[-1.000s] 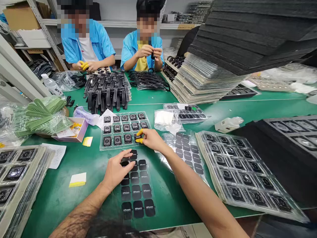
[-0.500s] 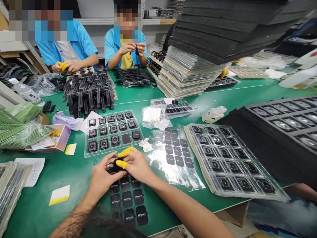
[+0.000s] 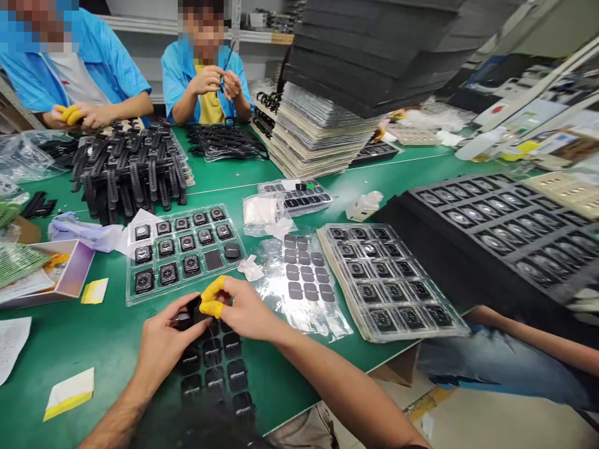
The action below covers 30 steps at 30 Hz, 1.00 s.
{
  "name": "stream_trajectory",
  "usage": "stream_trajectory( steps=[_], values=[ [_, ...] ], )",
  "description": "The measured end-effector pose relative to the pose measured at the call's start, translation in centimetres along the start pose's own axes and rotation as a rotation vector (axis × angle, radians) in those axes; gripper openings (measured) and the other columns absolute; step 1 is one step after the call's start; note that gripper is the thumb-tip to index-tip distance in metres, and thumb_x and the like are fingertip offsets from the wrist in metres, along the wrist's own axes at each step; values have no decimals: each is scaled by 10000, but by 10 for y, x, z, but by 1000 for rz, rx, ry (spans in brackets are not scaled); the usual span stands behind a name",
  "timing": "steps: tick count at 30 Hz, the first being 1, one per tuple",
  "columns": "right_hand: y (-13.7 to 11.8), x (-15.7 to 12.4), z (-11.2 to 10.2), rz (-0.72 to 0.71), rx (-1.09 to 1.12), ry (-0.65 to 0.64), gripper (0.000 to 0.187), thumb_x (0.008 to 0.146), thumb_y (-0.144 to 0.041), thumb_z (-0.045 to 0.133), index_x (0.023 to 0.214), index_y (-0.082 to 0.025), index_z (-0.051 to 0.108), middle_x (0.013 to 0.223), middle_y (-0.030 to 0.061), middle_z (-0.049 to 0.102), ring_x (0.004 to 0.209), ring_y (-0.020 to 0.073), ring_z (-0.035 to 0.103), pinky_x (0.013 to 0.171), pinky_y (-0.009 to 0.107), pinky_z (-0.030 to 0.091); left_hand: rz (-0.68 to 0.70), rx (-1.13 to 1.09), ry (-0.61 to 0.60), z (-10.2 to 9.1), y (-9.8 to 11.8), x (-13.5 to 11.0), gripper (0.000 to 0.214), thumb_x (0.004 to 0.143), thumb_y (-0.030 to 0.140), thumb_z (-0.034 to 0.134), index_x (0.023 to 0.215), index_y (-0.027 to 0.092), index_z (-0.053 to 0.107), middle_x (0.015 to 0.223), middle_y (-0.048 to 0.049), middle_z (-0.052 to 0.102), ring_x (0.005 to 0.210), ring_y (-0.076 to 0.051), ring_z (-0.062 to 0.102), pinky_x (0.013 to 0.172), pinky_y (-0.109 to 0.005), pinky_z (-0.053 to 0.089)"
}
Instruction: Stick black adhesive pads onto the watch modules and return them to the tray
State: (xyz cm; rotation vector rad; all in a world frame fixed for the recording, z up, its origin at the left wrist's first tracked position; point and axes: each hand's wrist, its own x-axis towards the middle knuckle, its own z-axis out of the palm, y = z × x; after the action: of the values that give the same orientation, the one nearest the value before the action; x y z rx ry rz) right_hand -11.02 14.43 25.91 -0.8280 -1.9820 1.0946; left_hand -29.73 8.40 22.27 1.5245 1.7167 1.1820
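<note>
Pinching inward at a black piece (image 3: 193,305): hands (image 3: 163,337) (image 3: 248,310) (right fingertips (image 3: 211,308) yellow-capped).

Small black piece (image 3: 193,307) partly hidden by the fingers (image 3: 212,308), white sheet (image 3: 13,346) cut off at left.

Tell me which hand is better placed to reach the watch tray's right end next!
Probably the right hand: it is nearer that end of the clear plastic tray. The left hand is farther left, curled around a dark piece. The right's yellow-covered fingertips are at that piece too, though.
</note>
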Motion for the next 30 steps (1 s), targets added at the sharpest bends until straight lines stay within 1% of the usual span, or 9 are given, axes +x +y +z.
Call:
stream_trajectory(
  steps=[2, 6, 10, 13, 17, 20, 23, 27, 30],
  values=[
    [-4, -6, -27, 67, 53, 1, 286, 886, -479, 661, 1026, -230, 679, 906, 13, 677, 723, 132, 595, 671, 283, 516, -42, -19, 27, -1, 1, 0, 604, 685, 497, 826, 1217, 242, 695, 1096, -44, 773, 958, -251, 740, 922, -398, 600],
    [16, -25, -72, 238, -491, 242, 244, 816, -339, 756, 1035, -241, 710, 898, 35, 682, 797, 186, 615, 708, 314, 486, -60, -63, 41, -2, 3, -1, 661, 688, 495, 829, 1277, 248, 659, 1079, -48, 769, 965, -232, 733, 910, -369, 596],
    [47, -19, -87, 164, -751, 421, 216, 855, -303, 712, 1057, -231, 740, 1084, 83, 665, 1009, 236, 628, 858, 359, 493, -20, -113, 4, -1, 6, -1, 574, 703, 450, 823, 1207, 221, 672, 1069, -63, 773, 992, -237, 731, 934, -379, 587],
    [54, -1, -83, 64, -784, 306, 215, 876, -275, 685, 1081, -251, 745, 1092, 60, 688, 1038, 220, 628, 850, 331, 491, -27, -146, -17, -1, 10, -2, 544, 699, 408, 824, 1180, 201, 675, 1049, -69, 777, 951, -238, 743, 922, -391, 593],
    [35, 8, -64, -7, -731, 242, 117, 903, -264, 645, 903, -220, 753, 930, 54, 709, 844, 190, 632, 714, 305, 473, 4, -141, -16, 0, 14, -5, 496, 710, 347, 809, 1163, 188, 685, 1005, -70, 781, 916, -241, 743, 892, -396, 596],
    [17, 3, -37, -260, -500, 161, 164, 923, -354, 639, 986, -233, 729, 891, 33, 706, 743, 162, 608, 657, 291, 475, 42, -134, -36, 1, 13, -8, 478, 723, 298, 790, 1181, 202, 690, 995, -59, 786, 920, -245, 743, 870, -379, 598],
    [10, 3, -9, -456, -512, -9, 192, 948, -305, 572, 1038, -236, 727, 911, 51, 696, 798, 178, 631, 668, 299, 492, 87, -150, -34, 3, 11, -9, 448, 712, 233, 774, 1154, 200, 709, 1054, -57, 783, 951, -246, 740, 881, -356, 591],
    [17, 8, 1, -379, -647, 210, 199, 949, -279, 557, 944, -211, 745, 888, 90, 686, 841, 212, 628, 695, 336, 504, 34, -179, -28, 3, 11, -8, 445, 723, 285, 792, 1143, 163, 710, 969, -76, 791, 905, -251, 745, 838, -336, 595],
    [21, 8, -2, -447, -527, 120, 186, 945, -290, 575, 988, -234, 747, 899, 76, 690, 855, 202, 627, 726, 334, 520, 44, -148, -22, 2, 12, -7, 449, 712, 277, 793, 1148, 200, 714, 991, -50, 792, 921, -249, 744, 859, -354, 590]
  ],
)
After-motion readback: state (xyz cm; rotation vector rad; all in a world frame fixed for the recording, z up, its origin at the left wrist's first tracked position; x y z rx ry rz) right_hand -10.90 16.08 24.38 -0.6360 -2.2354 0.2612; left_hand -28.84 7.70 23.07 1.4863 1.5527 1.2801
